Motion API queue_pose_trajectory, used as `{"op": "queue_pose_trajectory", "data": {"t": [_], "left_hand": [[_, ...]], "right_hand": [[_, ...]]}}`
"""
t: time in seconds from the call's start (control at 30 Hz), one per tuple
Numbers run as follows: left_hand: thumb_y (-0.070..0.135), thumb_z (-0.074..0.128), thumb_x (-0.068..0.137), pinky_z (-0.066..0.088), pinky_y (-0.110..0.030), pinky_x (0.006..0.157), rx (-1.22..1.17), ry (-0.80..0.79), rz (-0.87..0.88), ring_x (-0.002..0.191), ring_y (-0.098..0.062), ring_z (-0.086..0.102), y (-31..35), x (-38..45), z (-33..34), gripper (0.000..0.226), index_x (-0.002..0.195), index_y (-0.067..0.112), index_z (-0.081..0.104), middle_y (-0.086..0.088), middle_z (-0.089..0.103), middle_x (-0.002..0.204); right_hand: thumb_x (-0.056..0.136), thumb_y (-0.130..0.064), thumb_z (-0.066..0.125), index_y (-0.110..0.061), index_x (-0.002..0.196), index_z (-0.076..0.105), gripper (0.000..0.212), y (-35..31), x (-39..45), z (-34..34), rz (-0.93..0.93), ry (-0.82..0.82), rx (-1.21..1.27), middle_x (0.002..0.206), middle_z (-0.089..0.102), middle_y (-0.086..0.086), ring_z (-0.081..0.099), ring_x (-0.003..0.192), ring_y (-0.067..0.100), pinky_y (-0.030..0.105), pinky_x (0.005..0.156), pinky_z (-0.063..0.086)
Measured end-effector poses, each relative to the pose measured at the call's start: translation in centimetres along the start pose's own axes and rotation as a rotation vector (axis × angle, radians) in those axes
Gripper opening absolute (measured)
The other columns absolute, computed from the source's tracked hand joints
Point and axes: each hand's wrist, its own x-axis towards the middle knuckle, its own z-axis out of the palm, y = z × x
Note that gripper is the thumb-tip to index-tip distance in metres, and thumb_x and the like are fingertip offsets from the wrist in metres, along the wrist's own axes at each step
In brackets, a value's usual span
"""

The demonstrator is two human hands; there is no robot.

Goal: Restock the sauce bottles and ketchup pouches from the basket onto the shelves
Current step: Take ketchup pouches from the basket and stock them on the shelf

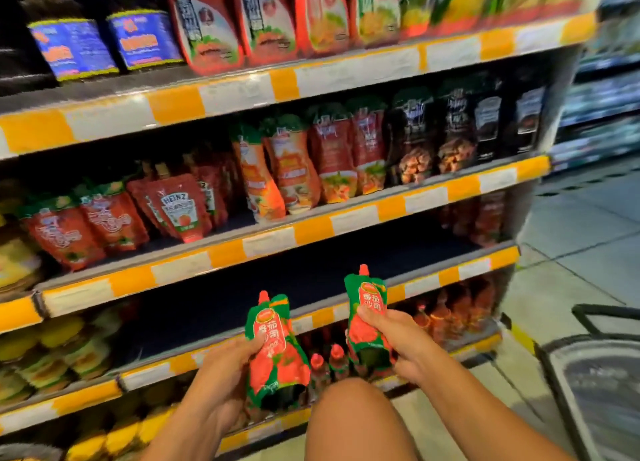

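My left hand (225,367) grips a red and green ketchup pouch (277,353) with a red spout, held upright in front of the shelves. In my right hand (398,339) is a second matching ketchup pouch (367,318), held a little higher. Both pouches hover before a dark, bare stretch of shelf (242,301) with an orange and white edge strip. Small red-capped sauce bottles (329,363) stand on the shelf below, between the two pouches. The basket (595,367) shows at the right edge, dark-rimmed, on the floor.
The shelf above holds Heinz pouches (176,207) and other red pouches (298,169). Yellow jars (45,353) sit at lower left. My knee (353,426) is raised at the bottom centre. A tiled aisle floor (581,238) runs along the right.
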Motion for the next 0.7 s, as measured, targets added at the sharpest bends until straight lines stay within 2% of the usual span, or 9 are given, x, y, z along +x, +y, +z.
{"op": "queue_pose_trajectory", "data": {"t": [0.1,0.17,0.3,0.4,0.47,0.53,0.63,0.7], "left_hand": [[0.007,0.064,0.096,0.06,-0.046,0.074,0.056,-0.034,-0.024,0.089,-0.039,0.074,-0.4,2.5,2.8,0.027,0.119,-0.006,0.062,-0.028,0.074,0.103],[0.004,0.063,0.095,0.059,-0.046,0.076,0.095,-0.049,-0.014,0.086,-0.037,0.074,-0.5,4.0,4.6,0.023,0.116,-0.006,0.064,-0.027,0.075,0.102],[0.005,0.068,0.092,0.054,-0.058,0.098,0.087,-0.074,-0.018,0.097,-0.038,0.072,-0.1,6.9,8.7,0.024,0.114,-0.003,0.068,-0.026,0.074,0.111],[0.009,0.07,0.093,0.056,-0.057,0.095,0.095,-0.101,0.002,0.098,-0.034,0.074,0.4,8.9,11.8,0.021,0.113,0.005,0.068,-0.018,0.077,0.106],[0.01,0.069,0.094,0.059,-0.051,0.088,0.092,-0.125,0.02,0.094,-0.031,0.075,0.6,10.2,13.8,0.02,0.114,0.008,0.068,-0.014,0.078,0.101],[0.01,0.068,0.096,0.06,-0.046,0.083,0.084,-0.137,0.032,0.094,-0.029,0.074,0.9,11.6,15.7,0.021,0.116,0.007,0.066,-0.015,0.077,0.104],[0.009,0.069,0.095,0.058,-0.051,0.091,0.029,-0.148,0.013,0.099,-0.03,0.072,1.1,13.8,18.3,0.024,0.117,0.002,0.064,-0.02,0.072,0.117],[0.006,0.066,0.096,0.061,-0.046,0.081,0.0,-0.147,0.003,0.091,-0.027,0.073,1.2,15.0,19.9,0.013,0.109,0.002,0.066,-0.021,0.071,0.118]], "right_hand": [[0.087,-0.023,0.081,0.0,0.113,0.071,0.036,-0.4,1.0,-2.7,-0.023,0.055,-0.063,0.101,0.077,0.022,0.075,0.093,0.037,0.054,0.094,0.058],[0.086,-0.022,0.082,-0.002,0.112,0.072,0.034,-0.8,1.7,-4.2,-0.038,0.095,-0.089,0.098,0.078,0.017,0.076,0.089,0.031,0.051,0.095,0.057],[0.067,-0.037,0.092,-0.014,0.109,0.076,0.051,-2.3,3.2,-6.7,-0.088,0.131,-0.138,0.1,0.079,0.012,0.076,0.098,0.033,0.058,0.1,0.054],[0.08,-0.026,0.089,-0.015,0.114,0.074,0.039,-3.8,4.4,-8.4,-0.13,0.136,-0.182,0.102,0.079,0.008,0.077,0.096,0.028,0.053,0.096,0.058],[0.083,-0.023,0.086,-0.016,0.115,0.072,0.036,-5.0,5.2,-9.4,-0.162,0.151,-0.201,0.101,0.08,0.007,0.077,0.094,0.026,0.048,0.092,0.061],[0.082,-0.023,0.087,-0.017,0.117,0.072,0.038,-6.0,6.4,-10.3,-0.196,0.169,-0.195,0.102,0.08,0.005,0.077,0.093,0.025,0.048,0.091,0.061],[0.084,-0.028,0.086,-0.022,0.117,0.072,0.037,-7.3,8.5,-11.5,-0.233,0.222,-0.201,0.104,0.08,0.002,0.077,0.095,0.023,0.05,0.092,0.061],[0.088,-0.033,0.082,-0.026,0.113,0.073,0.028,-8.4,9.9,-12.2,-0.25,0.249,-0.206,0.103,0.08,0.001,0.077,0.096,0.024,0.052,0.093,0.06]]}}
